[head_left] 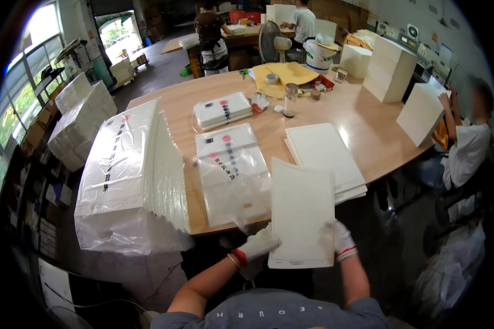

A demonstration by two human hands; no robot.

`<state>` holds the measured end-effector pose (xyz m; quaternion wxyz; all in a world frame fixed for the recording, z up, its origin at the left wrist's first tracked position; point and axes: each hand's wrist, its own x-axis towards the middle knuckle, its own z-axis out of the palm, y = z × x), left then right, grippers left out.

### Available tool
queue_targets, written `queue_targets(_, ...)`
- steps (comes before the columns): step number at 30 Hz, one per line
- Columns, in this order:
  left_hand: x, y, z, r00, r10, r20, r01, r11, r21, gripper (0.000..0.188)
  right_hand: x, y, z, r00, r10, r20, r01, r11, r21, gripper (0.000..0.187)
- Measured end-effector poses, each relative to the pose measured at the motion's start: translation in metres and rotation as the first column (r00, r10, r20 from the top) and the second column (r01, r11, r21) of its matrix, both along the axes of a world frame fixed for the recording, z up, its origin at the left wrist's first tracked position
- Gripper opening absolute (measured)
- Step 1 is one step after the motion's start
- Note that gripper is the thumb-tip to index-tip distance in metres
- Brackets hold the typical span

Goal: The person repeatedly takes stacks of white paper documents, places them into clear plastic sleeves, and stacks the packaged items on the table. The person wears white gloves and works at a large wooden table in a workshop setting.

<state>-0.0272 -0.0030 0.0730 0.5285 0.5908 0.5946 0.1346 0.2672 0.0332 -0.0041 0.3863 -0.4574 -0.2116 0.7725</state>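
Both my hands wear white gloves with red cuffs. Between them, beyond the table's near edge, is a pale stack of paper sheets [303, 214], tilted up and slightly curved at its top. My left hand [260, 244] is closed on the stack's lower left edge. At the lower right edge, my right hand [343, 240] grips it too, somewhat blurred. Just behind it another pile of sheets [326, 153] lies on the table. To the left is a transparent plastic bag [233, 175] with black and red print, lying flat, near my left hand.
On the wooden table [175, 115] a tall stack of packed bags [118, 170] stands at left, with a smaller bag pile [223, 109] behind. A glass jar [290, 101], yellow paper [291, 72] and a fan [270, 43] are farther back. A co-worker [472, 131] sits at right beside white stacks [388, 68].
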Motion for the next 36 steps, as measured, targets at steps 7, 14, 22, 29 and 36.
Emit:
queue_targets(7, 0.047, -0.043, -0.041, 0.912, -0.027, -0.409, 0.260, 0.809, 0.527, 0.081, -0.130, -0.041, -0.009, 0.937, -0.300, 0.180, 0.176, 0.849, 0.498, 0.038)
queue_targets(14, -0.037, 0.008, 0.053, 0.770, 0.624, -0.132, -0.013, 0.222, 0.975, 0.061, -0.092, -0.042, 0.057, 0.864, -0.322, 0.388, -0.086, 0.665, 0.742, 0.041)
queue_targets(22, -0.117, 0.099, 0.039, 0.476, 0.173, 0.862, -0.403, 0.914, 0.039, 0.043, -0.077, -0.053, 0.100, 0.481, -0.456, 0.749, -0.735, 0.256, 0.628, 0.024)
queue_targets(29, 0.015, 0.031, 0.048, 0.978, -0.009, -0.207, 0.150, 0.720, 0.677, 0.029, -0.136, 0.009, 0.058, -0.128, -0.334, 0.934, -0.946, 0.324, -0.013, 0.040)
queue_targets(36, -0.059, 0.060, -0.050, 0.938, 0.243, -0.249, 0.008, 0.700, 0.714, 0.027, -0.178, 0.060, 0.018, 0.175, -0.540, 0.823, -0.620, 0.589, 0.518, 0.081)
